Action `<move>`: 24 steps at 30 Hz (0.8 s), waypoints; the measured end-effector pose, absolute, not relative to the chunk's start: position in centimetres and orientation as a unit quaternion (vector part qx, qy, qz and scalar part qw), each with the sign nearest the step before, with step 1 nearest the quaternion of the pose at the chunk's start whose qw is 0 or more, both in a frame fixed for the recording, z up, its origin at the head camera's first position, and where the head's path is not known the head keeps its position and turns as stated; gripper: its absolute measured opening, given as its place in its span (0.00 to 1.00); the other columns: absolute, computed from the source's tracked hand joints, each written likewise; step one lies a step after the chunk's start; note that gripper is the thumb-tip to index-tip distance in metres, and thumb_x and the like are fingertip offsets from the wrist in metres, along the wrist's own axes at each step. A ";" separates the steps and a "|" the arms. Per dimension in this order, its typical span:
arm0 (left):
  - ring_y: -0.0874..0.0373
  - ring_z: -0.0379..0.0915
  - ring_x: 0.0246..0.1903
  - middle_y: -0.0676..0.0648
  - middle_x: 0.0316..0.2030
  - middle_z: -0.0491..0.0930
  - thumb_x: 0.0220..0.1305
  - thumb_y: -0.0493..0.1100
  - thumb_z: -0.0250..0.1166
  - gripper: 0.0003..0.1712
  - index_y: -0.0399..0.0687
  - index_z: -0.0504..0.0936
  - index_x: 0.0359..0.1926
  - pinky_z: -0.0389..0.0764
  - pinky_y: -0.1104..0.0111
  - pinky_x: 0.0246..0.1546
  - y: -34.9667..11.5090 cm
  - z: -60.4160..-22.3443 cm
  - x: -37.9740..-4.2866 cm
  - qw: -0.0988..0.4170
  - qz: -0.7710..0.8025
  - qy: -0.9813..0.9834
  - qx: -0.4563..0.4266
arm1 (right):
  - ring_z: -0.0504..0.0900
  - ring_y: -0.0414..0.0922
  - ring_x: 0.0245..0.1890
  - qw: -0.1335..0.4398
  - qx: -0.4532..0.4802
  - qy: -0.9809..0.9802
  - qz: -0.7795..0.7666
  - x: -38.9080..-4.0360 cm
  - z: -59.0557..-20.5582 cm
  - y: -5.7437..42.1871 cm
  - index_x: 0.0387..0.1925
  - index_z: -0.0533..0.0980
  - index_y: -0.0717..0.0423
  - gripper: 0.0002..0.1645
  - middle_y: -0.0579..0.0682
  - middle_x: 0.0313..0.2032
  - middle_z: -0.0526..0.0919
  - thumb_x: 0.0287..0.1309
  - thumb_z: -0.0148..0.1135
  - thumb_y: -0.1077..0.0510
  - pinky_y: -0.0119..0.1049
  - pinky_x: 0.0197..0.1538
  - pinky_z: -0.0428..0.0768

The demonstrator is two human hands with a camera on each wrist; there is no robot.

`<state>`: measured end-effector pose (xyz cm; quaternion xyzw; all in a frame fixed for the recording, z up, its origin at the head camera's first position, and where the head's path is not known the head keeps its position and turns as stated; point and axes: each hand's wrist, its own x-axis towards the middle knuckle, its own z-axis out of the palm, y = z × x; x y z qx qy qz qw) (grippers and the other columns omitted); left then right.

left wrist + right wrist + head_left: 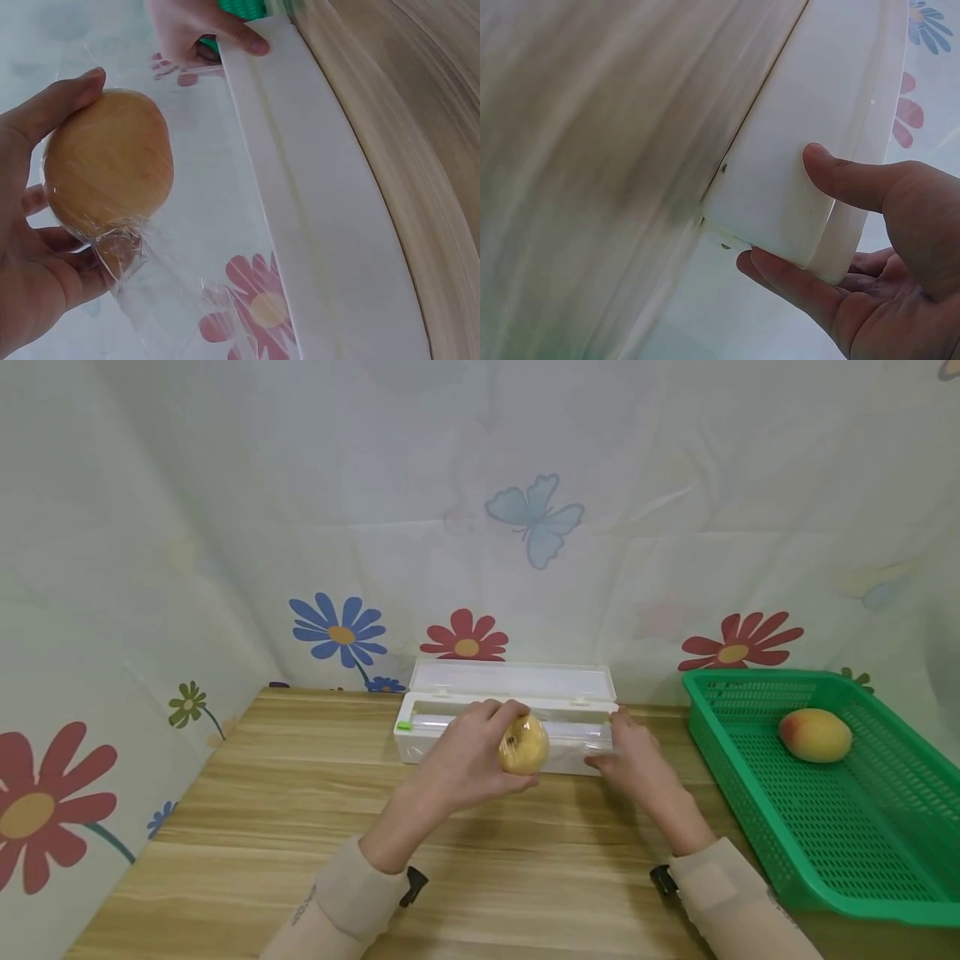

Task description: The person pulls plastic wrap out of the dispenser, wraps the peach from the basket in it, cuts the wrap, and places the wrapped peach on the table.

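Note:
My left hand (468,756) holds a yellow mango (525,745) with a faint red blush, raised in front of a white cling film box (427,747). Clear cling film (131,244) covers the mango and bunches up under it, trailing down beside the fingers in the left wrist view. The box's lid (513,679) stands raised at the back, and a film roll (435,722) lies inside. At the box's right end, my right hand (641,764) grips the corner. Its thumb (847,178) presses the long front wall while the fingers lie against the end.
A green plastic basket (757,806) stands on the right of the wooden table (247,827), with another mango (815,735) in it. A bright green tab (405,725) sits at the box's left end. Behind the table hangs a flowered curtain (615,460).

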<state>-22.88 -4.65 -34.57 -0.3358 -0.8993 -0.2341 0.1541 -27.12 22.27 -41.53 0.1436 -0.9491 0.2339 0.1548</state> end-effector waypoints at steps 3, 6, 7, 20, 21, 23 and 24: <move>0.54 0.78 0.47 0.47 0.48 0.81 0.44 0.58 0.85 0.45 0.48 0.75 0.60 0.81 0.63 0.51 -4.8 -34.3 -22.5 0.151 -0.234 -0.899 -0.337 | 0.81 0.72 0.45 0.151 0.135 -0.953 0.226 -27.1 -41.5 22.2 0.56 0.68 0.76 0.41 0.77 0.50 0.77 0.47 0.81 0.63 0.65 0.48 0.79; 0.54 0.78 0.48 0.47 0.49 0.80 0.44 0.58 0.85 0.46 0.47 0.75 0.61 0.81 0.62 0.52 -4.9 -34.2 -22.1 0.154 -0.230 -0.899 -0.340 | 0.81 0.73 0.44 0.153 0.134 -0.954 0.218 -27.0 -41.4 22.2 0.56 0.67 0.78 0.40 0.78 0.50 0.76 0.48 0.80 0.62 0.65 0.48 0.79; 0.54 0.77 0.48 0.47 0.49 0.80 0.44 0.58 0.85 0.46 0.47 0.75 0.61 0.81 0.62 0.52 -5.0 -34.1 -22.0 0.156 -0.228 -0.898 -0.341 | 0.81 0.73 0.44 0.155 0.135 -0.955 0.215 -27.0 -41.4 22.3 0.55 0.68 0.78 0.40 0.79 0.51 0.75 0.48 0.80 0.63 0.65 0.48 0.79; 0.52 0.74 0.54 0.47 0.52 0.77 0.44 0.57 0.85 0.46 0.48 0.74 0.61 0.79 0.61 0.56 -5.5 -33.5 -20.3 0.176 -0.210 -0.889 -0.368 | 0.81 0.72 0.35 0.192 0.175 -0.948 0.186 -26.7 -41.2 22.6 0.46 0.70 0.81 0.31 0.79 0.49 0.77 0.43 0.73 0.67 0.65 0.41 0.81; 0.53 0.74 0.54 0.47 0.52 0.78 0.44 0.57 0.85 0.46 0.47 0.74 0.61 0.79 0.62 0.56 -5.5 -33.5 -20.2 0.177 -0.207 -0.888 -0.369 | 0.81 0.72 0.33 0.197 0.179 -0.946 0.186 -26.8 -41.2 22.7 0.45 0.70 0.80 0.30 0.78 0.48 0.77 0.42 0.73 0.68 0.65 0.39 0.80; 0.53 0.74 0.53 0.48 0.52 0.78 0.44 0.57 0.85 0.46 0.47 0.75 0.61 0.80 0.62 0.56 -5.5 -33.4 -20.0 0.174 -0.206 -0.889 -0.370 | 0.81 0.72 0.33 0.202 0.183 -0.944 0.184 -26.8 -41.3 22.7 0.44 0.70 0.80 0.29 0.78 0.47 0.77 0.42 0.74 0.69 0.65 0.38 0.80; 0.53 0.74 0.53 0.48 0.52 0.78 0.44 0.57 0.85 0.46 0.47 0.75 0.61 0.80 0.62 0.56 -5.5 -33.3 -19.9 0.173 -0.206 -0.889 -0.370 | 0.81 0.73 0.33 0.204 0.186 -0.944 0.183 -26.8 -41.3 22.7 0.44 0.71 0.80 0.28 0.79 0.48 0.77 0.41 0.73 0.70 0.66 0.38 0.80</move>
